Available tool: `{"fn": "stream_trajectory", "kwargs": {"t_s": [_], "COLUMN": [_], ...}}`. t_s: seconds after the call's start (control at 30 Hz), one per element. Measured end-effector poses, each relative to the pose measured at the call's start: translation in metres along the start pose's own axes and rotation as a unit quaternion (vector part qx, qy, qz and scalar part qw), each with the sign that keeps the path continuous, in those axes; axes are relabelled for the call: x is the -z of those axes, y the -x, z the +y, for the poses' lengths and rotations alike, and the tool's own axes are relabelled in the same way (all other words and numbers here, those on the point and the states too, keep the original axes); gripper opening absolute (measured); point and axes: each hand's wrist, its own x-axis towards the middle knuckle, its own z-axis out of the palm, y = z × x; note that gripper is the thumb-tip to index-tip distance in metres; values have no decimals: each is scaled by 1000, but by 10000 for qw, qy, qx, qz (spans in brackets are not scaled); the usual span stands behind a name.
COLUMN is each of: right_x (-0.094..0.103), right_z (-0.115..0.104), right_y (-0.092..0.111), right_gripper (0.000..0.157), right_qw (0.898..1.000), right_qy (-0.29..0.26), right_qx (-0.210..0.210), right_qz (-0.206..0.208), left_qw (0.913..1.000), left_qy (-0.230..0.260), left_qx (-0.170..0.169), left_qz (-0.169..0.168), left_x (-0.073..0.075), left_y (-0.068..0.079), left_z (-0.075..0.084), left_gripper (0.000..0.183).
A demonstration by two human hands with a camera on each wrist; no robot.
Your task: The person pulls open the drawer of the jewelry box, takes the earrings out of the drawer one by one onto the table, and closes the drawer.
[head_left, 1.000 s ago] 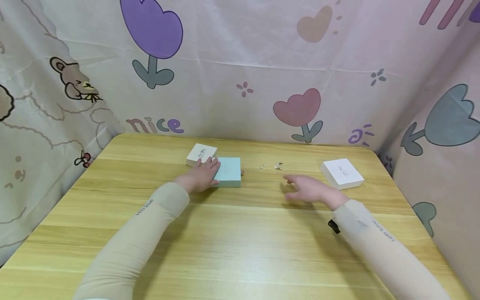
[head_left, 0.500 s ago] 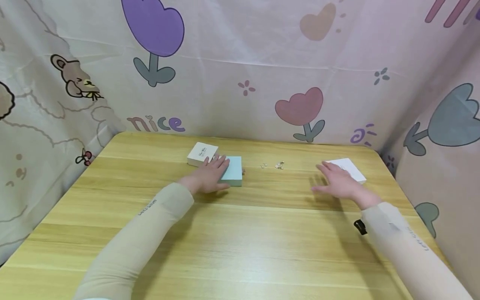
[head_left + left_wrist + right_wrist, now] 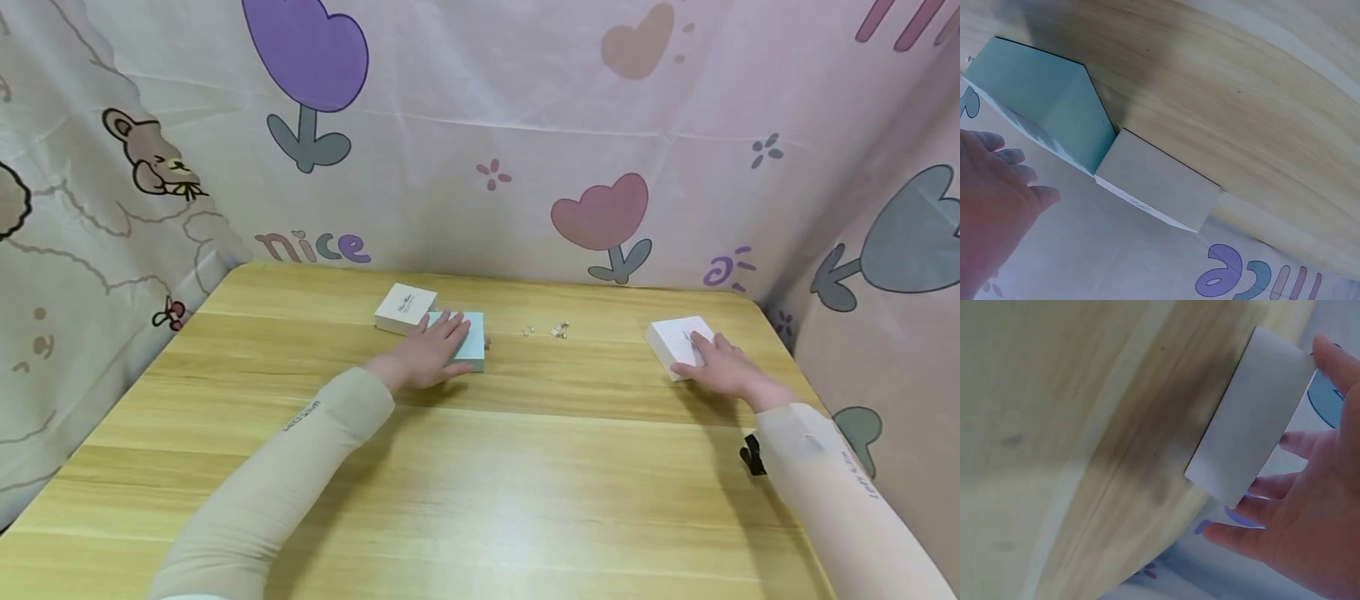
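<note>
My left hand lies palm down over a light blue box, fingers straight and spread. In the left wrist view, a gap shows between the fingers and the blue box. A white box with dark lettering sits against the blue one at its far left. Over on the right, my right hand reaches onto another white box. Its extended fingers touch the top of that box, and the thumb is at a corner.
Two little clusters of small shiny pieces, a left one and a right one, lie on the wooden table between the boxes. Something small peeks out beside the blue box. A printed cloth hangs along the table's back and sides.
My right hand has travelled right, from near the shiny pieces to the right white box. My left hand has slid slightly right over the blue box. The boxes look unmoved.
</note>
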Motion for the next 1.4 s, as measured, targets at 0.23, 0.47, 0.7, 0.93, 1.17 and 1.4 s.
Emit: {"fn": "stream_trajectory", "kwargs": {"t_s": [0.23,0.47,0.7,0.93,1.17,1.4], "right_x": [1,-4,-12,-14,-9,-13], "right_z": [-13,-32,-70,-84,-63,-60], "right_y": [4,4,14,16,11,10], "right_gripper": [85,84,83,77,52,49], "right_qw": [9997,9985,9970,9965,9940,9915], "right_qy": [215,506,691,772,791,521], "right_qx": [129,217,335,278,712,1191], "right_qz": [-81,1,-15,130,256,62], "left_qw": [10000,10000,10000,9999,10000,9998], "left_qy": [-26,-10,-72,-71,-24,42], "left_qx": [-4,-34,-47,-63,-53,-162], "left_qz": [-34,-6,14,39,39,62], "left_x": [1,0,-1,1,1,0], "left_y": [-3,-5,-5,-1,0,-1], "left_z": [6,7,8,10,11,12], "left_gripper": [75,76,75,75,75,73]}}
